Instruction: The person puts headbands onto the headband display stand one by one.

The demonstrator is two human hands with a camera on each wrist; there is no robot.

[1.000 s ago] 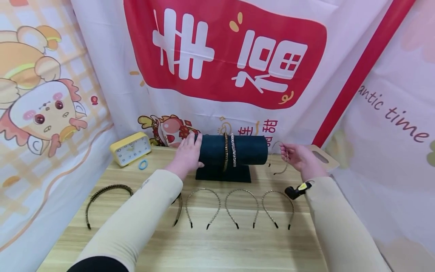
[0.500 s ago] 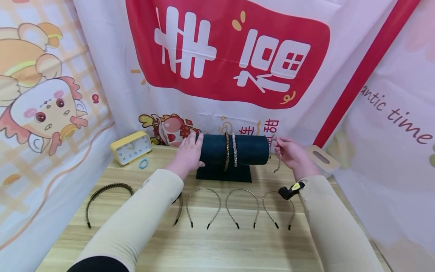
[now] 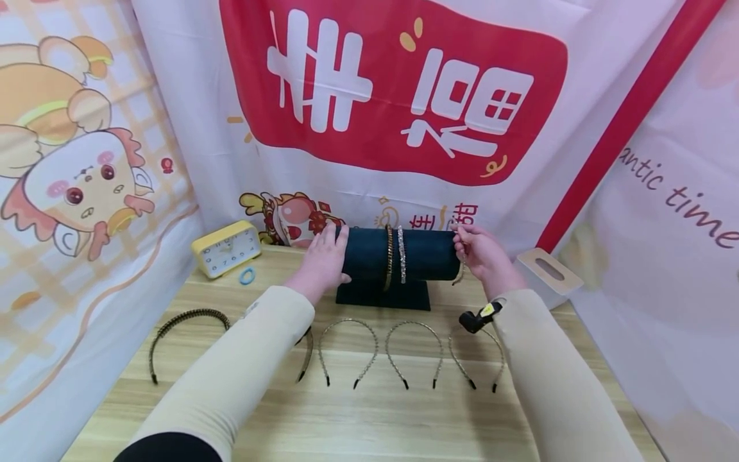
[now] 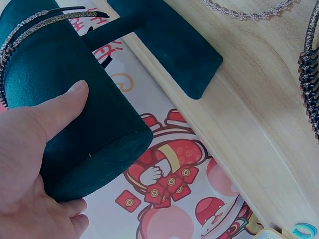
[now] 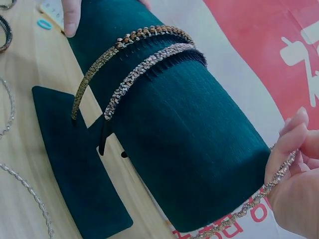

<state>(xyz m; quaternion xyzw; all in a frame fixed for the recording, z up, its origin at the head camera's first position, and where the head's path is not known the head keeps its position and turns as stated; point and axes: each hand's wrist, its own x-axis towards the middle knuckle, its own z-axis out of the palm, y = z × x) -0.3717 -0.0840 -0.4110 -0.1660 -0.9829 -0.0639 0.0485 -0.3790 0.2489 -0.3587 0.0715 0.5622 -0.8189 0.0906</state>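
A dark green velvet headband stand has a padded roll above a flat base. My left hand grips the roll's left end, thumb in front and fingers behind, as the left wrist view shows. Two headbands circle the roll: a gold beaded one and a silver sparkly one. At the roll's right end, my right hand pinches a thin twisted headband between thumb and fingers. This headband crosses close to the end face; part of it is hidden by the roll and the hand.
In front of the stand lie several headbands: thin ones in a row and a dark, thicker one at the left. A yellow clock and a blue ring are back left, a tissue box back right.
My right hand has moved left, bringing the thin headband from beside the stand to the roll's right end. The left hand keeps its grip on the roll.
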